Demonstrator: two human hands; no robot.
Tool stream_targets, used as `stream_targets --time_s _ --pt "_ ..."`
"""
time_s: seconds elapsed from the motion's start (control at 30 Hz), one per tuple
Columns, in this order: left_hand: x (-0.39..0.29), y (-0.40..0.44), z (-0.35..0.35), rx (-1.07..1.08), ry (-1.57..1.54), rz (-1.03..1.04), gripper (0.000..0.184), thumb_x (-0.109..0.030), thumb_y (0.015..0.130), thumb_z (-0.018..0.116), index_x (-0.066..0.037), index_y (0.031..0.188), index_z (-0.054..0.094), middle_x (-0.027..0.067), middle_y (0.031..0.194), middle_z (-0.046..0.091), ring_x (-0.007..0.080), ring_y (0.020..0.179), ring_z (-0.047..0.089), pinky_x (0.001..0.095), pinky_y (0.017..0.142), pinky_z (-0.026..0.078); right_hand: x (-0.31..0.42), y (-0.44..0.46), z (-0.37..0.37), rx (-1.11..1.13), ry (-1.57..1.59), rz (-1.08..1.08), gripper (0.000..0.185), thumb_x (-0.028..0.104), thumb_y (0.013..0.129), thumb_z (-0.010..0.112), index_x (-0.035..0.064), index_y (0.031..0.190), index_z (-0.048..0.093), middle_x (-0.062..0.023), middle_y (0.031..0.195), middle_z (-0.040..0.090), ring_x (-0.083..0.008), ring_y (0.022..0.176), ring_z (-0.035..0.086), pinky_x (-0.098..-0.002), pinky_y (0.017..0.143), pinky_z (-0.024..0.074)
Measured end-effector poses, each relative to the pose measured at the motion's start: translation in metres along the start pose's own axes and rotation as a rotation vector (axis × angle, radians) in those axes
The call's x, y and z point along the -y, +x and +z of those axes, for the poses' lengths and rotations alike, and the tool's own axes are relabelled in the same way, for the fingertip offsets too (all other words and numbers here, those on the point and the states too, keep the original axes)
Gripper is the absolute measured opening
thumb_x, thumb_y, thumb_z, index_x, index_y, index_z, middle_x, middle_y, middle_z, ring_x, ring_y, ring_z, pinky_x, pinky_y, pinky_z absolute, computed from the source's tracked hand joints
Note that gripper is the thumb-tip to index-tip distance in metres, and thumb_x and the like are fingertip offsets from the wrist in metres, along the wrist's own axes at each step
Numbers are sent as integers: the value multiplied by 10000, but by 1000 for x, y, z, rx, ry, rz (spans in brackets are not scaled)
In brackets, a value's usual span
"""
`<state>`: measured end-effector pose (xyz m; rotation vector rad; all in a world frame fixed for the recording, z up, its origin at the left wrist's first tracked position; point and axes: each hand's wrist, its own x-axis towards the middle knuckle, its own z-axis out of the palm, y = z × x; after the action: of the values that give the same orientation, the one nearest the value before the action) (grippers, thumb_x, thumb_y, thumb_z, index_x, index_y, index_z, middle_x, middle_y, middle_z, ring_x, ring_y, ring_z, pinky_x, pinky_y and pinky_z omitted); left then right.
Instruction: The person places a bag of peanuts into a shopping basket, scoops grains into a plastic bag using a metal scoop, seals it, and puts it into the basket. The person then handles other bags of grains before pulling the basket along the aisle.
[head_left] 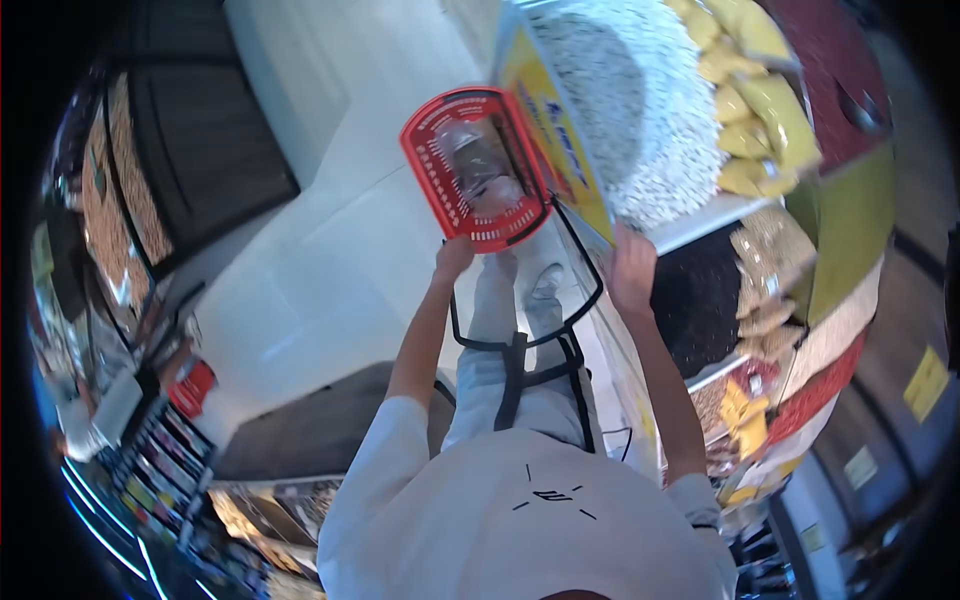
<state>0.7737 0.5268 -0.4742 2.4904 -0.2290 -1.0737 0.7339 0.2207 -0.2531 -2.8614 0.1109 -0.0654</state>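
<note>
A red shopping basket [418,160] with slotted sides is in front of my legs, and clear plastic bags [478,160] lie inside it. My left hand [455,257] is closed at the basket's near left rim, where the black handle [598,292] joins it. That handle loops back toward my knees. To the right, my right hand [632,268] has its fingers together at the near end of a yellow printed panel [560,130] along the display bin. Its fingertips are partly hidden. White seed-like loose goods [640,110] fill the bin beside that panel.
Yellow packets [780,120] edge the white goods. Nearer me are a bin of dark grains [695,300] and brown packets [770,260]. A dark display stand [190,140] rises at the left, and another dark counter [300,420] is behind my left arm. Pale floor [320,240] lies between.
</note>
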Motion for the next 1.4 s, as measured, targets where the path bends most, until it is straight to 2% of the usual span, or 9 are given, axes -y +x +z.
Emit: stream_targets --time_s 0.37,0.57,0.67,0.87,1.2,1.23,1.3,1.37,1.4 --pt "29 108 -15 -4 -188 -203 245 -161 814 427 -29 881 622 197 889 629 347 860 608 454 756 481 -5 -8 6 225 -127 61 440 129 827 543 -38 1213 413 -194 940 484 -345 894 434 -453 818 311" --pt "73 147 113 -12 -264 -149 225 -213 820 452 -51 901 587 191 890 615 359 868 593 469 754 470 -10 -18 6 217 -145 77 334 112 866 507 -49 1132 385 -212 968 442 -363 875 403 -457 771 301" --pt "67 172 148 138 -294 -287 236 -187 816 451 -59 974 571 180 943 608 349 916 584 466 780 468 -6 -23 5 283 5 287 369 143 914 449 -56 1155 251 -152 1010 348 -240 954 391 -348 819 372" --pt "66 247 226 -289 -66 -129 520 -152 812 501 -88 1291 309 205 1204 457 372 1020 541 459 781 488 -6 -43 0 204 -2 422 398 142 925 423 -93 1168 213 -237 1111 368 -278 979 473 -360 819 432" --pt "49 275 206 199 77 -107 211 -176 786 520 -89 918 660 113 1050 583 262 1013 558 416 794 462 -9 -59 -16 207 -141 513 469 216 945 402 -90 1194 149 -272 1109 417 -245 951 523 -335 771 474" --pt "38 251 181 68 28 -60 235 -196 750 534 -32 863 658 191 999 598 382 945 558 463 784 466 -10 -58 -12 212 -149 491 474 217 942 412 -88 1199 156 -276 1118 414 -250 951 523 -337 777 472" --pt "36 232 200 -439 267 -9 262 -234 769 535 -35 890 655 188 935 618 388 887 576 458 808 444 -7 -53 -5 212 -101 518 469 213 934 430 -85 1198 183 -281 1138 403 -266 972 511 -347 800 460" --pt "27 188 164 96 -413 -110 271 -297 781 543 -80 901 653 147 915 641 315 824 620 435 759 461 -2 -42 6 184 -31 561 402 159 915 456 -85 1164 255 -247 1108 401 -283 959 487 -375 813 425" --pt "28 170 164 40 -596 -161 264 -288 778 543 -69 885 648 154 863 639 303 803 623 415 722 466 0 -35 11 159 -19 559 347 110 900 472 -83 1135 305 -214 1066 408 -289 923 475 -394 807 401"
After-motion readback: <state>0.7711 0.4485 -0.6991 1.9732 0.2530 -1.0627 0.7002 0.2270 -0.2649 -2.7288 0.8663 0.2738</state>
